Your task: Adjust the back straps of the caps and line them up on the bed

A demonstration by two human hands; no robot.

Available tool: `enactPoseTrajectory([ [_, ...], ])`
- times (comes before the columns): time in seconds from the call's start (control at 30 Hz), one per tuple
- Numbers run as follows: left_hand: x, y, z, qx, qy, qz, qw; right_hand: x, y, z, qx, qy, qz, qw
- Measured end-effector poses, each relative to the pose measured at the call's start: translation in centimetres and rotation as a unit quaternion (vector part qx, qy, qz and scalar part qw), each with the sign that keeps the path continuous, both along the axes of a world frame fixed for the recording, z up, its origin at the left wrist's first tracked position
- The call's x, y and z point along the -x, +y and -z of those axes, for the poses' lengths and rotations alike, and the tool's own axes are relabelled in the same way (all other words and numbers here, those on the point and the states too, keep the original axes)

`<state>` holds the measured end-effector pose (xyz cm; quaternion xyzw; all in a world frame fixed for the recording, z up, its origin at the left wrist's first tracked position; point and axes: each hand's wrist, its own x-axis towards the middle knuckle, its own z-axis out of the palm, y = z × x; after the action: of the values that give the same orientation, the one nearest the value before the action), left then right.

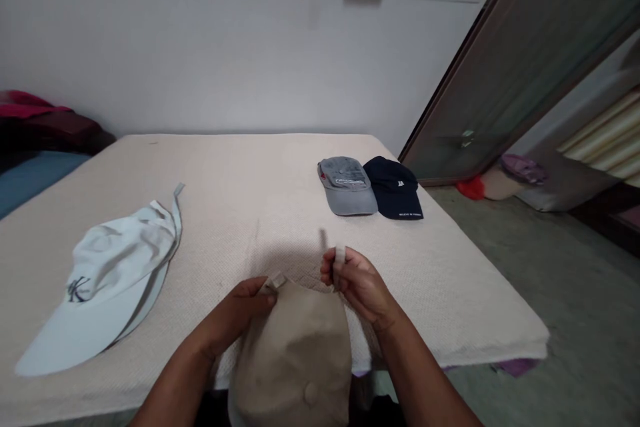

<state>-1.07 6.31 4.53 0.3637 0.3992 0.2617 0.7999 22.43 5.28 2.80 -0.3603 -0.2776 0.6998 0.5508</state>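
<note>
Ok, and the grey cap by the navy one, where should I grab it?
Probably grip the grey cap by the front of its brim, from the near side: the brim points toward you and offers a broad edge to pinch. That should avoid the navy cap against its right side. Your right hand holds a strap of the tan cap.
</note>
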Motion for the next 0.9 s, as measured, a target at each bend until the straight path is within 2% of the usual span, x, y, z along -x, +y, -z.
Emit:
enactPoseTrajectory([
  [0.13, -0.2, 0.1, 0.3, -0.005, -0.004, -0.047, 0.999, -0.5, 0.5, -0.5, -0.018, 0.013, 0.071, 0.997],
  [0.27, -0.3, 0.0, 0.3, -0.031, 0.018, -0.052, 0.998, -0.9, 0.7, -0.7, -0.037, -0.003, 0.084, 0.996],
  [0.33, -0.4, -0.1, 0.2, -0.047, 0.033, -0.057, 0.997, -0.8, 0.6, -0.7, -0.042, -0.034, 0.047, 0.997],
  [0.4, -0.6, -0.2, 0.2, -0.048, 0.038, -0.061, 0.996, -0.4, 0.3, -0.6, -0.030, -0.076, -0.023, 0.996],
  [0.5, -1.1, -0.4, 0.3, -0.041, 0.020, -0.055, 0.997, 0.3, -0.1, -0.4, -0.007, -0.127, -0.117, 0.985],
  [0.57, -1.3, -0.5, 0.3, -0.044, 0.009, -0.050, 0.998, 0.8, -0.2, -0.2, -0.014, -0.148, -0.153, 0.977],
  [0.7, -1.3, -0.7, 0.2, -0.058, 0.001, -0.047, 0.997, 1.1, -0.2, 0.1, -0.027, -0.188, -0.202, 0.961],
  [0.9, -1.5, -0.8, 0.4, -0.037, -0.006, -0.041, 0.998, 0.9, -0.2, 0.3, -0.051, -0.216, -0.211, 0.952],
])
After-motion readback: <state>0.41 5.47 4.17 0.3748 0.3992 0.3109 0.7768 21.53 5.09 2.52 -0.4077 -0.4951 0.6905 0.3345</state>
